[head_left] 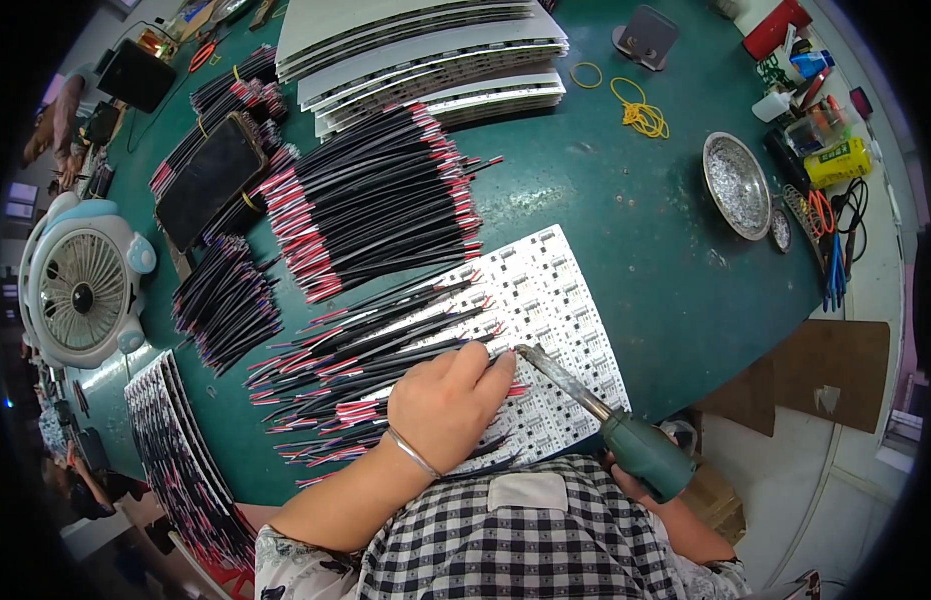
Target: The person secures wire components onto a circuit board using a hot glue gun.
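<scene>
My left hand [443, 402], with a bangle at the wrist, is closed in a pinch on a thin black cable at the white circuit board panel [570, 300]. The fingertips hide most of the cable's end. From the right, my right hand [633, 484] grips a soldering iron [645, 450] with a green handle that covers most of the fingers. The iron's tip meets the panel just beside my left fingertips. Rows of black cables with red and white ends [385, 345] lie across the panel's left part, several under my left hand.
Beyond the panel lies a wide bundle of cut cables [380, 200], with stacked panels [425, 60] behind it. A phone [213, 180] rests on tied bundles. At left stand a fan [82, 295] and a wired panel stack [175, 430]. A metal bowl [735, 185] is at right.
</scene>
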Demonstrator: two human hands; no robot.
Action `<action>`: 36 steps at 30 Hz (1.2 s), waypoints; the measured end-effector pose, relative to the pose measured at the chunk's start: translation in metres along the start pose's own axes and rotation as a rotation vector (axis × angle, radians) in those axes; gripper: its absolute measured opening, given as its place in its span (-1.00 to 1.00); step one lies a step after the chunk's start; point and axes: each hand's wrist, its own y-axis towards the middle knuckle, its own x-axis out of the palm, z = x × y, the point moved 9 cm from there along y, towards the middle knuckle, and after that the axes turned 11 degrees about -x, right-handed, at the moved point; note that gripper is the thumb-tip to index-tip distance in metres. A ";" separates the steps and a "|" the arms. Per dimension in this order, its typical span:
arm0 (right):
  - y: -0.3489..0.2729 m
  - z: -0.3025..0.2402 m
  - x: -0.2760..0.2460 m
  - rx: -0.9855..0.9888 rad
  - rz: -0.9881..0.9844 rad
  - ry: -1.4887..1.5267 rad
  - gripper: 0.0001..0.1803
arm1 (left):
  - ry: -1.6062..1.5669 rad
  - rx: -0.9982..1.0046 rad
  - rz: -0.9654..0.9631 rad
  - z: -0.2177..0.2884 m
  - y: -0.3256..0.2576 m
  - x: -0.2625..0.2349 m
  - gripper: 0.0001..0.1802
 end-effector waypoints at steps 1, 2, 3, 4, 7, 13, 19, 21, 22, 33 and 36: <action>0.001 -0.042 -0.009 -0.526 0.158 -0.268 -0.56 | -0.001 0.002 0.000 0.001 0.000 0.000 -0.74; -0.026 -0.079 -0.005 -1.052 0.317 -0.537 -0.53 | -0.007 0.001 0.001 0.001 0.001 -0.001 -0.74; -0.026 -0.078 -0.005 -1.053 0.318 -0.536 -0.53 | -0.011 -0.001 0.002 0.001 0.001 -0.001 -0.74; -0.024 -0.075 -0.011 -1.032 0.302 -0.347 -0.52 | -0.009 0.000 0.001 0.001 0.001 0.000 -0.74; -0.024 -0.076 -0.015 -1.004 0.270 -0.247 -0.51 | -0.006 -0.001 -0.012 0.001 0.000 0.001 -0.74; -0.013 -0.041 -0.007 -0.855 0.206 -0.153 -0.53 | -0.030 -0.013 0.043 0.001 0.003 -0.003 -0.72; -0.018 -0.053 -0.009 -0.945 0.271 -0.150 -0.62 | -0.055 -0.001 0.056 0.000 0.002 -0.003 -0.72; -0.019 -0.051 -0.007 -0.953 0.272 -0.160 -0.63 | -0.055 0.004 0.058 0.000 0.002 -0.003 -0.73; -0.019 -0.049 -0.008 -0.938 0.286 -0.094 -0.64 | -0.056 0.003 0.058 0.000 0.001 -0.004 -0.73; -0.026 -0.060 -0.006 -1.001 0.309 -0.308 -0.64 | -0.066 0.001 0.053 0.000 0.003 -0.003 -0.73; -0.015 -0.046 -0.015 -0.777 0.265 0.158 -0.64 | -0.065 0.003 0.055 0.000 0.003 -0.002 -0.74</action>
